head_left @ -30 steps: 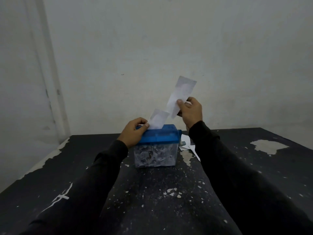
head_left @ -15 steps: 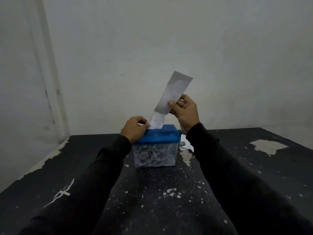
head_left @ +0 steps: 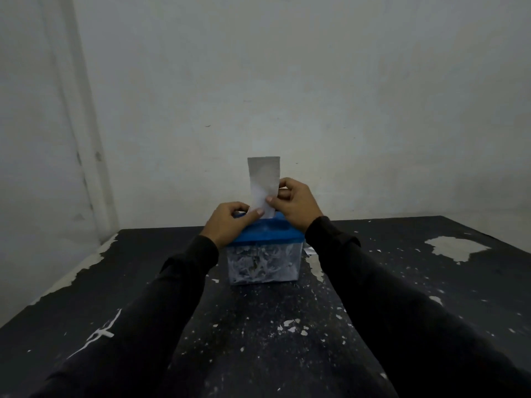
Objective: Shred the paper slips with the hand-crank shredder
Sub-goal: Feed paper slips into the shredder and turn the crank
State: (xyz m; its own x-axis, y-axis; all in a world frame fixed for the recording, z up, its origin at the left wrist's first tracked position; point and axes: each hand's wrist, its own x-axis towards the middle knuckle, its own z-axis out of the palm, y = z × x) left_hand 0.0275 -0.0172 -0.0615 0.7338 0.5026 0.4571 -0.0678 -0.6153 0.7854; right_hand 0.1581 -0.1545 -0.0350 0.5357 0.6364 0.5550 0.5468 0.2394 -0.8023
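Dark, paint-chipped table [head_left: 431, 282] against a pale wall [head_left: 316, 81], with a paper slip [head_left: 263, 179] held upright over a shredder [head_left: 265, 248].

Shredder near mid-table: blue lid [head_left: 270, 234] on a clear bin [head_left: 263, 265] packed with white shreds. Slip standing nearly vertical, long axis up and down, upper short edge toward the wall's higher part, lower end at the lid top between the two hands; entry into the slot hidden by fingers. Left hand [head_left: 227, 225] at the lid's left end, thumb and curled fingers pinching the slip's lower left corner. Right hand [head_left: 296, 205] just right of the slip, thumb and forefinger closed on its right edge, remaining fingers curled. Both arms in black sleeves [head_left: 388, 297]. White paper scraps [head_left: 309, 250] on the table just right of the bin, mostly hidden by the right sleeve.
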